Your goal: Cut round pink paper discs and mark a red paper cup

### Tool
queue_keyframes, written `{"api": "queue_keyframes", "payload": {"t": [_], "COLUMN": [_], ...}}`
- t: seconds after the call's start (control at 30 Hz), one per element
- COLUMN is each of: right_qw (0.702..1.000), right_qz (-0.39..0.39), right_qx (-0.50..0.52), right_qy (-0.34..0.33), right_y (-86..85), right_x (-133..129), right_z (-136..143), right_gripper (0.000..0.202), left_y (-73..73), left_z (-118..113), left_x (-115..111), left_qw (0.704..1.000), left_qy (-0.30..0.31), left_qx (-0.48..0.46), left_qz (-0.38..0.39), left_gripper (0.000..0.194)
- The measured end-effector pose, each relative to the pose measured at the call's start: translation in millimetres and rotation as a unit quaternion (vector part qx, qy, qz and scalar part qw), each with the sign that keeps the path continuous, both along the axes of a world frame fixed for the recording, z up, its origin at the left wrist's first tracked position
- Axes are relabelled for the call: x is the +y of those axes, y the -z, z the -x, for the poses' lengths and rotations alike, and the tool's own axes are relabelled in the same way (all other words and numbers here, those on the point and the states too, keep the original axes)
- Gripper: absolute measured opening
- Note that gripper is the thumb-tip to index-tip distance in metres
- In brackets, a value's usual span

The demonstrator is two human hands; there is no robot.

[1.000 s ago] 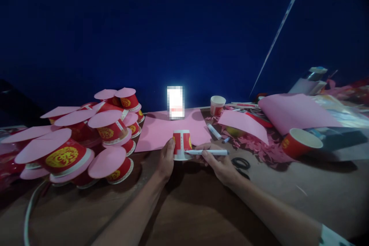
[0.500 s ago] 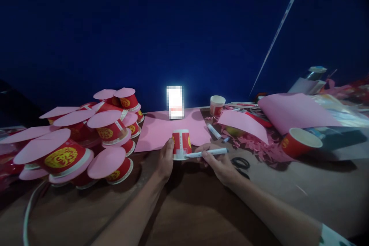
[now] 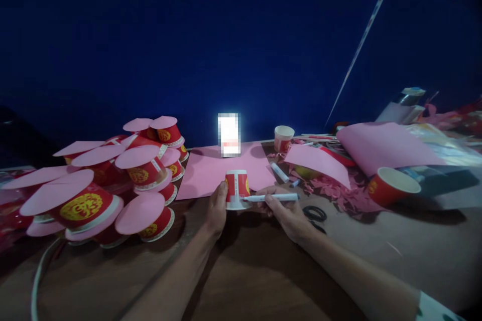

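Note:
A red paper cup (image 3: 237,186) with a white stripe and yellow print stands upside down, its rim facing down. My left hand (image 3: 217,209) is closed around its left side. In my right hand (image 3: 280,212) lies a white marker (image 3: 276,197), held nearly level, with its tip at the cup's lower right side, near the rim. Whether the tip touches the cup I cannot tell. A pink paper sheet (image 3: 203,170) lies flat just behind the cup. Right of it rests the marker's likely cap, a small bluish piece (image 3: 295,182), beside another white marker (image 3: 279,172).
Stacked red cups topped with pink paper cones (image 3: 145,156) fill the left side. A lit, blurred-out screen (image 3: 229,134) stands at the back. On the right are scissors (image 3: 315,213), pink paper scraps (image 3: 339,193), a tilted cup (image 3: 397,185), an upright cup (image 3: 283,139) and a curled pink sheet (image 3: 387,148).
The marker's tip has risen slightly along the cup's lower side, and the marker lies a little more level. Both hands keep their hold.

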State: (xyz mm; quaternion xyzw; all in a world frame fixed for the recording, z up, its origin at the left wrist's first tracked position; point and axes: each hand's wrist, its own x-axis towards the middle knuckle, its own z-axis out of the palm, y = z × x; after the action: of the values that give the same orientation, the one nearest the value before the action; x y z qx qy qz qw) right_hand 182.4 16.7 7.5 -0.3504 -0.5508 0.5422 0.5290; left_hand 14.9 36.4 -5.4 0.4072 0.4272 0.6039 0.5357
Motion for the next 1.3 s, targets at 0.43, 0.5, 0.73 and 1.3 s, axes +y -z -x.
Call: {"api": "queue_keyframes", "payload": {"t": [0.43,0.5,0.73,1.3], "right_qw": [0.994,0.991,0.992,0.996], "right_qz": [-0.068,-0.077,-0.068,-0.050], "right_qx": [-0.081,-0.101,-0.100,-0.074], "right_qy": [0.025,0.027,0.028,0.018], "right_y": [-11.4,-12.2,-8.6,-6.7], "right_x": [-7,-7,-6,-4], "right_z": [0,0,0,0], "right_gripper": [0.021,0.021,0.022,0.020], "left_y": [5.3,4.6,-0.5,2.0], "left_z": [2,1,0,1], "left_x": [2,2,0,1], "left_qw": [0.999,0.999,0.998,0.999], "left_qy": [0.005,0.011,0.009,0.011], "left_qx": [0.039,0.037,0.049,0.038], "left_qz": [-0.017,-0.021,-0.022,-0.021], "left_gripper": [0.041,0.042,0.042,0.040]}}
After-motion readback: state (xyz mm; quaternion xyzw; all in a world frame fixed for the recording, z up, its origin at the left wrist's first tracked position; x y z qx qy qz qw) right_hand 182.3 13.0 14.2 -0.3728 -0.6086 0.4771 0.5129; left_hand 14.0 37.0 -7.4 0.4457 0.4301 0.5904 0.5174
